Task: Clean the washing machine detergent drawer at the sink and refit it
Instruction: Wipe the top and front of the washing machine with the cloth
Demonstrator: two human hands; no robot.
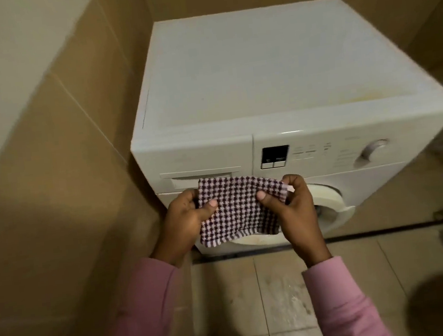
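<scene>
Tan tiles cover the wall (50, 158) on the left and on the far side of the scene. Paler tiles make up the floor (282, 284), with a dark strip running along the foot of the appliance.

White and front-loading, the washing machine (260, 81) stands against the left wall, its flat top facing the camera. The detergent drawer (194, 157) sits in its slot at the upper left of the front panel, pushed fully in and flush with the panel. The round door (328, 203) lies below and to the right of the drawer; only part of its rim shows.

Two pink sleeves (148, 312) enter from the near edge. A checked cloth (239, 209), dark and pale in a small woven pattern, is held spread out in front of the machine. Its top edge overlaps the lower edge of the drawer front in this view; contact with the drawer cannot be determined.

The left hand (185, 221) pinches the left edge of the cloth, thumb on the near face and fingers curled behind. The right hand (295, 209) pinches the upper right corner in the same manner.

A dark display (275, 156) is set just right of the drawer. A rotary dial (374, 151) sits at the right end of the panel.
</scene>
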